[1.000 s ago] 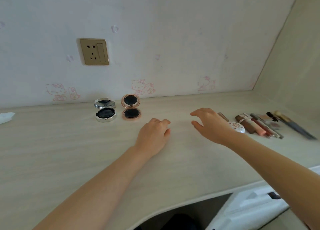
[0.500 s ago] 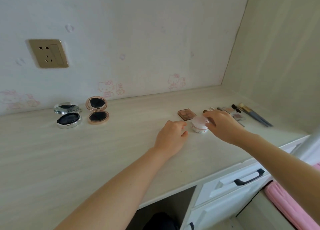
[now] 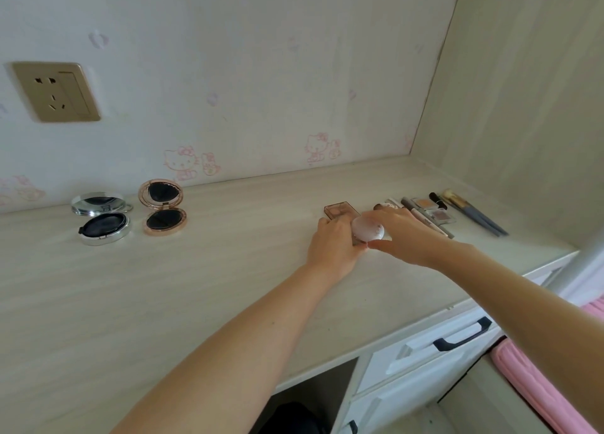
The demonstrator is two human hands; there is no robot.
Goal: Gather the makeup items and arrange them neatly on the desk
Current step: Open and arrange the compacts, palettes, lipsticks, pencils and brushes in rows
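Observation:
Near the right of the pale wood desk [image 3: 202, 280], both hands meet on a small round white-pink jar [image 3: 368, 228]. My right hand [image 3: 407, 234] grips its top from the right, fingers curled around it. From the left, my left hand [image 3: 335, 242] closes on its lower part. A brown square palette [image 3: 340, 208] lies just behind my left hand. Further right lie a pencil [image 3: 425, 219], small eyeshadow pans [image 3: 439, 216] and brushes [image 3: 474, 216] in a row. At the far left stand an open silver compact [image 3: 101, 219] and an open rose-gold compact [image 3: 163, 212].
A wall with a gold socket [image 3: 55, 90] runs behind the desk, and a side panel [image 3: 523, 123] closes it on the right. White drawers with black handles [image 3: 461, 335] sit under the desk's right end. A pink cloth [image 3: 542, 388] lies lower right.
The view has swung right. My right hand has taken hold of the round jar and raised it slightly. My left hand has moved right and closed on the jar from the other side.

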